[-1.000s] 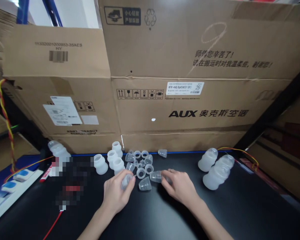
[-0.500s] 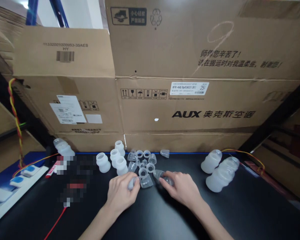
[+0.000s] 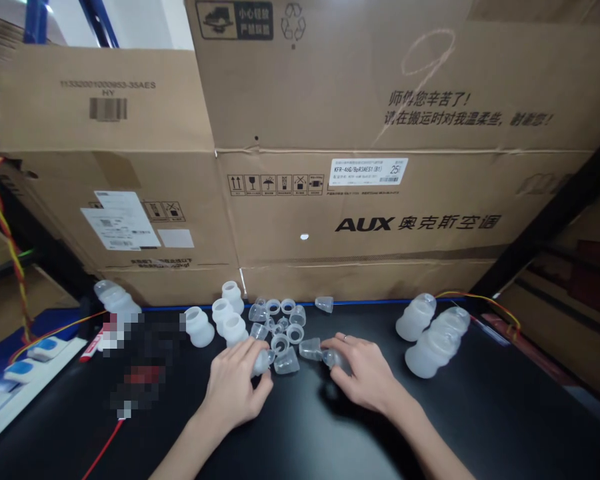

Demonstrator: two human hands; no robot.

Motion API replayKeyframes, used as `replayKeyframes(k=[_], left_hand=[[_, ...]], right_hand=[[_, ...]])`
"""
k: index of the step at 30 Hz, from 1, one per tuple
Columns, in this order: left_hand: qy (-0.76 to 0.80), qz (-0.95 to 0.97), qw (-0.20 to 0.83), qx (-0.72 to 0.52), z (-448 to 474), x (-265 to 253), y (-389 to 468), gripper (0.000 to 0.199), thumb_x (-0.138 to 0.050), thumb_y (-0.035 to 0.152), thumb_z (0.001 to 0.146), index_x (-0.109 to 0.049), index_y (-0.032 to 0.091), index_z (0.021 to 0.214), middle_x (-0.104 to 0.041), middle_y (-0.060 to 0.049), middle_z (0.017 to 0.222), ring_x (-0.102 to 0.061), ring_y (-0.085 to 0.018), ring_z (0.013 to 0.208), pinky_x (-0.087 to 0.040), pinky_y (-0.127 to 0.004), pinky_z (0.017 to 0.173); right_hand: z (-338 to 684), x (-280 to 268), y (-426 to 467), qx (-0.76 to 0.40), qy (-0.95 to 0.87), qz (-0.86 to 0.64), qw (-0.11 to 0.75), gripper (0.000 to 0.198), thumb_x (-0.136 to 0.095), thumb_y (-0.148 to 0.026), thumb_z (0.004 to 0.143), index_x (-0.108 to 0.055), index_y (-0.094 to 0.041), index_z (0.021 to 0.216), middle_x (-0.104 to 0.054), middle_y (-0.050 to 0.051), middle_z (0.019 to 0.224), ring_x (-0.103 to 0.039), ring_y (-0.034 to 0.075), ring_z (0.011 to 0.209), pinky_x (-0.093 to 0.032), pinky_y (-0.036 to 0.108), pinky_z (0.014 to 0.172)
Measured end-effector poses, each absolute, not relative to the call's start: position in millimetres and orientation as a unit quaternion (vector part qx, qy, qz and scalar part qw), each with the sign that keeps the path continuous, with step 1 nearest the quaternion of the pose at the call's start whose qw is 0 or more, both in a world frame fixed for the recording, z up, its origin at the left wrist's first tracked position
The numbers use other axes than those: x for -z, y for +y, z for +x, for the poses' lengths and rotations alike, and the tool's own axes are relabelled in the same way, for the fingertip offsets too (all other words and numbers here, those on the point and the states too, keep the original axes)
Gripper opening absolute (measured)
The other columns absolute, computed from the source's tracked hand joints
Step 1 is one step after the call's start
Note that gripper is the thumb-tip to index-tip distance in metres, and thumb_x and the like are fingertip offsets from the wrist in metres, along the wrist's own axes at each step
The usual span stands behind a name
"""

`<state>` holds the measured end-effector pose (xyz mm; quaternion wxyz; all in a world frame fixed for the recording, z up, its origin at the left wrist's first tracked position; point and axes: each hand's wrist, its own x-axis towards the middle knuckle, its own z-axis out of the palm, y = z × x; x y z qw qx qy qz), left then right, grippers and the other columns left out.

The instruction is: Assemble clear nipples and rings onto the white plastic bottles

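While the left hand (image 3: 235, 390) closes its fingers around a small translucent cap (image 3: 263, 361), pinching it at the fingertips, the right hand (image 3: 365, 377) curls loosely over another clear nipple piece (image 3: 331, 358), thumb and forefinger on it but not wrapped fully round. Between the two hands, just off both sets of fingertips, lie a cone-shaped cover (image 3: 287, 362) and a second clear cover (image 3: 311, 349), both tipped on their sides on the black table (image 3: 300, 440). Beyond the left hand's knuckles sits a tight cluster of rings and caps (image 3: 280, 321), with small white bottles (image 3: 226, 320) just to its outer side. Well off past the right hand lie larger bottles (image 3: 433, 337). These pieces look light and slick, so a light pinch could let one squirt free. A careless sweep of either wrist could scatter the loose cluster, and round parts lying on their sides may roll off toward the cardboard boxes (image 3: 360, 200).
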<state>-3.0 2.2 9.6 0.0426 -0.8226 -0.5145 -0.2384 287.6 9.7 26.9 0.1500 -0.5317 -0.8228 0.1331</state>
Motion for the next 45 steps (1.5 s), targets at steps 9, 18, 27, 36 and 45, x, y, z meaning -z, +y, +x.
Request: replayKeyframes(k=[9,18,27,36,45], left_hand=[[-0.532,-0.808,0.059,0.246,-0.8,-2.2,2.7,0.015,-0.057,0.023,0.087,-0.069,0.025,0.095,-0.078,0.0,0.089,-0.073,-0.023,0.076,-0.049,-0.035,0.07],[-0.526,-0.815,0.064,0.236,3.0,-0.3,5.0,0.022,-0.057,0.037,0.099,-0.078,0.028,0.097,-0.081,0.001,0.088,-0.075,-0.021,0.077,-0.05,-0.034,0.071],[-0.551,-0.806,0.077,0.202,8.4,-2.4,1.7,0.019,-0.066,0.039,0.093,-0.079,0.031,0.082,-0.08,0.002,0.077,-0.074,-0.022,0.069,-0.048,-0.032,0.065],[-0.583,-0.783,0.092,0.196,8.9,2.3,4.3,0.028,-0.074,0.052,0.086,-0.077,0.027,0.075,-0.077,-0.002,0.076,-0.074,-0.026,0.073,-0.047,-0.038,0.068],[-0.56,-0.8,0.092,0.195,3.9,2.9,4.5,0.019,-0.062,0.032,0.094,-0.073,0.024,0.08,-0.078,-0.005,0.083,-0.071,-0.026,0.078,-0.046,-0.04,0.075]], right_hand=[[284.4,-19.3,9.3,-0.107,-0.815,-0.548,0.156,0.025,-0.052,-0.027,0.09,-0.073,-0.027,0.104,-0.076,0.001,0.096,-0.072,0.022,0.086,-0.042,0.029,0.077],[286.7,-19.5,12.4,-0.088,-0.85,-0.504,0.127,0.028,-0.046,-0.031,0.102,-0.071,-0.027,0.113,-0.076,0.002,0.096,-0.073,0.021,0.086,-0.041,0.028,0.075],[279.3,-26.0,14.9,-0.083,-0.861,-0.494,0.093,0.029,-0.046,-0.033,0.103,-0.074,-0.027,0.102,-0.077,0.003,0.084,-0.073,0.019,0.073,-0.036,0.027,0.063],[274.4,-28.7,16.3,-0.106,-0.857,-0.497,0.084,0.035,-0.045,-0.036,0.105,-0.074,-0.036,0.125,-0.082,0.001,0.104,-0.078,0.022,0.089,-0.045,0.026,0.072],[274.6,-27.6,14.7,-0.142,-0.83,-0.531,0.09,0.036,-0.045,-0.05,0.107,-0.072,-0.041,0.129,-0.082,0.001,0.11,-0.078,0.026,0.1,-0.05,0.032,0.083]])
